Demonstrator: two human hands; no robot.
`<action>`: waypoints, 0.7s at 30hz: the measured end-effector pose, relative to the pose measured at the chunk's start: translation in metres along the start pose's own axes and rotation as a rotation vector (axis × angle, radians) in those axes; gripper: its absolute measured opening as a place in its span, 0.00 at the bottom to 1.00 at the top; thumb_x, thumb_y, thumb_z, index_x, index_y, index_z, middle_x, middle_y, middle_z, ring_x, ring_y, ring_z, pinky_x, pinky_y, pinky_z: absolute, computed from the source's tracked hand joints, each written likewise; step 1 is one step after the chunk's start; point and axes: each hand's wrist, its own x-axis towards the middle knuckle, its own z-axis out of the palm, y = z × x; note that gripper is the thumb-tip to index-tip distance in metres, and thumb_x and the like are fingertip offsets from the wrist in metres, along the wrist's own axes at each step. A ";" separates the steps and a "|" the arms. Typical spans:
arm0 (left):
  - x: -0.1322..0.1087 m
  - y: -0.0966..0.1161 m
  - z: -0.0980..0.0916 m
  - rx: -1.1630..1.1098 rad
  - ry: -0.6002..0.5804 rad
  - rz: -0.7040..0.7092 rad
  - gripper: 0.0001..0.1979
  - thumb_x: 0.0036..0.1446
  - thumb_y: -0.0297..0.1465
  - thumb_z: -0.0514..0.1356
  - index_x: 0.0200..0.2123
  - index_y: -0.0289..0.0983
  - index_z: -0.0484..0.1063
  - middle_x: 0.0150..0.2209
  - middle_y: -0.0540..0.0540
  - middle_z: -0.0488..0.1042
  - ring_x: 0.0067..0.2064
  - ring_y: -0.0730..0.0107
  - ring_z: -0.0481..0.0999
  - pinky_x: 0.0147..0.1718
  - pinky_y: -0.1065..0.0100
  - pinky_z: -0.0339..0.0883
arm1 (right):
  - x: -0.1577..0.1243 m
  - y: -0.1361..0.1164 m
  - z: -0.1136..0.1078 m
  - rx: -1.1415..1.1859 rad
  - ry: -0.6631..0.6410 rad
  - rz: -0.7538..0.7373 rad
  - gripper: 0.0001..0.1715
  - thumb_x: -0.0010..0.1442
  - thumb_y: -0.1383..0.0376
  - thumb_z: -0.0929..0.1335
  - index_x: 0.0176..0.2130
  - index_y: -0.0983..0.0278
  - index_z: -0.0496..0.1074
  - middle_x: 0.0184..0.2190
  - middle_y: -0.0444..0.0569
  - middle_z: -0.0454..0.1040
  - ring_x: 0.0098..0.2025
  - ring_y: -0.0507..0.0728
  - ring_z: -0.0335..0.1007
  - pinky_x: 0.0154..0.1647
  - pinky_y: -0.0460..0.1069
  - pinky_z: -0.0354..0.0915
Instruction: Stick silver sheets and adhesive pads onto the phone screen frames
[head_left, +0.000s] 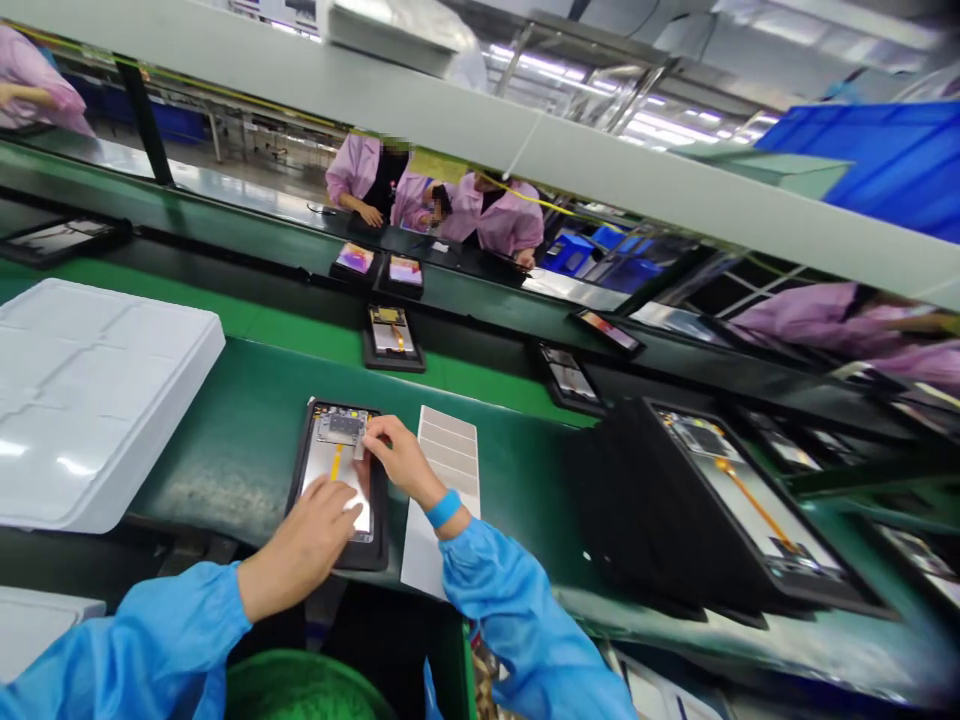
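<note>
An open tablet-like device (pixel 319 470) lies in a black tray on the green bench, its circuit board at the far end and an orange ribbon running down the middle. My left hand (pixel 311 530) rests over the device's near part, fingers spread and holding nothing. At the board's right edge, the thumb and forefinger of my right hand (pixel 401 458) are pinched together; a small greyish strip (pixel 358 446) shows at their tips. Just right of the device is a sheet of grey-beige labels (pixel 448 455) with a white lower part.
White plastic trays (pixel 97 390) stand at the left. A stack of black trays (pixel 637 500) with another opened device (pixel 750 490) on top stands at the right. Beyond the bench, a green conveyor (pixel 465 382) carries more devices. People in pink work across the line. A green bin (pixel 300 690) is below.
</note>
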 end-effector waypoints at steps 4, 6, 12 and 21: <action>-0.020 -0.048 0.000 0.072 0.118 -0.134 0.19 0.62 0.21 0.50 0.53 0.38 0.70 0.53 0.38 0.71 0.57 0.54 0.68 0.58 0.45 0.62 | 0.021 0.017 0.040 -0.060 -0.037 0.063 0.07 0.58 0.70 0.69 0.28 0.61 0.71 0.42 0.49 0.73 0.49 0.57 0.70 0.54 0.54 0.64; -0.021 -0.063 0.004 0.096 0.126 -0.150 0.20 0.62 0.20 0.51 0.54 0.37 0.70 0.54 0.37 0.70 0.58 0.53 0.66 0.58 0.45 0.61 | 0.026 0.021 0.049 -0.092 -0.034 0.071 0.07 0.57 0.71 0.69 0.28 0.62 0.72 0.42 0.49 0.73 0.51 0.58 0.69 0.56 0.55 0.62; -0.013 -0.076 0.004 0.096 0.134 -0.145 0.18 0.62 0.22 0.51 0.53 0.36 0.71 0.55 0.37 0.70 0.58 0.53 0.65 0.58 0.46 0.60 | 0.029 0.021 0.055 -0.156 -0.034 0.103 0.08 0.58 0.70 0.70 0.27 0.62 0.72 0.42 0.50 0.73 0.51 0.60 0.67 0.57 0.58 0.61; 0.008 -0.081 0.006 0.179 0.103 -0.139 0.18 0.65 0.28 0.53 0.58 0.38 0.68 0.57 0.37 0.68 0.60 0.52 0.62 0.60 0.46 0.57 | 0.026 0.015 0.061 -0.302 -0.003 0.085 0.08 0.60 0.72 0.68 0.30 0.62 0.71 0.43 0.52 0.73 0.50 0.60 0.66 0.56 0.56 0.61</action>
